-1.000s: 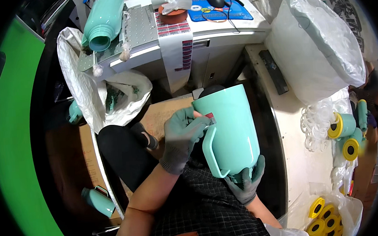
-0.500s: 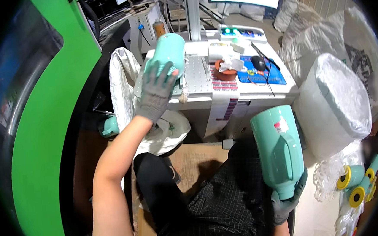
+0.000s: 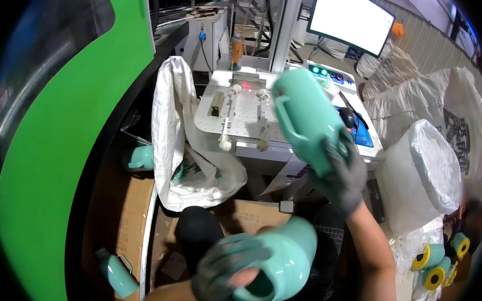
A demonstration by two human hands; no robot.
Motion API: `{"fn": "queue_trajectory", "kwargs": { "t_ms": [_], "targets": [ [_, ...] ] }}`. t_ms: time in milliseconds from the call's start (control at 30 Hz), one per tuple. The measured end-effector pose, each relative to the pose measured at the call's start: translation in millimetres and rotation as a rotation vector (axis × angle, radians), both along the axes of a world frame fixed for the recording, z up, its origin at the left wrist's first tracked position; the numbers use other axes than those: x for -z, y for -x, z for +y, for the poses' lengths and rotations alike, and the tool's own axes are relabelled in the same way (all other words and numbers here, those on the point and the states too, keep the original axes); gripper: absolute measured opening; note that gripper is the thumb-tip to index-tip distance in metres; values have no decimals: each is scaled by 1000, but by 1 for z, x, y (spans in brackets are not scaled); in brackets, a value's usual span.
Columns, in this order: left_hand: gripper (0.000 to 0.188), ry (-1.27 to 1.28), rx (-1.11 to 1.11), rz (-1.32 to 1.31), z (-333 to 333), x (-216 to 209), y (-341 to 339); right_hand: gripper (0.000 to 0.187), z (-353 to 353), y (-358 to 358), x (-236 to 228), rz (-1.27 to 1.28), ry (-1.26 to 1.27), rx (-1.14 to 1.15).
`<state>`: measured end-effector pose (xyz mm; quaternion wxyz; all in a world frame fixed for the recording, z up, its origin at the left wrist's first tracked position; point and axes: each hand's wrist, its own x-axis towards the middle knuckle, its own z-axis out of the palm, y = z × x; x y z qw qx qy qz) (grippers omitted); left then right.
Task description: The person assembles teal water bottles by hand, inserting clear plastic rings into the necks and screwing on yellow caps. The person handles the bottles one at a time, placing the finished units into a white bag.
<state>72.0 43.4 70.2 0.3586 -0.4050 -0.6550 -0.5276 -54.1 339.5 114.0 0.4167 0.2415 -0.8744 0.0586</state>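
Note:
My right hand (image 3: 341, 172), in a grey glove, grips a mint-green jug (image 3: 308, 113) by its lower, narrow end. The jug is tilted, with its handle on the left side, above the right part of a perforated metal plate (image 3: 211, 118). Low over my lap, my gloved left hand (image 3: 232, 269) is closed around the neck end of a second mint-green jug (image 3: 286, 263). That jug lies on a slant, its round open mouth beside my thumb. Motion blurs my left fingers somewhat. Fixture rods with pale wrapped ends (image 3: 225, 142) stand on the plate.
A white sack (image 3: 169, 149) with green scraps stands left of the table. More jugs (image 3: 122, 276) lie in a carton at far left. At right are a lined white bin (image 3: 414, 178), yellow-rimmed pieces (image 3: 435, 277), a mouse (image 3: 347, 117) and a monitor (image 3: 351, 17).
My left hand has taken its jug off the plate and down to my lap. My right hand has raised the other jug from the right toward the plate. The view has tilted.

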Motion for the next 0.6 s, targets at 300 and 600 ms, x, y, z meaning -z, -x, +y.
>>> {"fn": "queue_trajectory", "kwargs": {
  "t_ms": [300, 600],
  "targets": [
    [93, 268, 100, -818, 5, 42, -9, 75, -145, 177, 20, -201, -418, 203],
    [82, 258, 109, -821, -7, 44, -4, 56, -178, 176, 29, -285, -530, 189]
  ]
}}
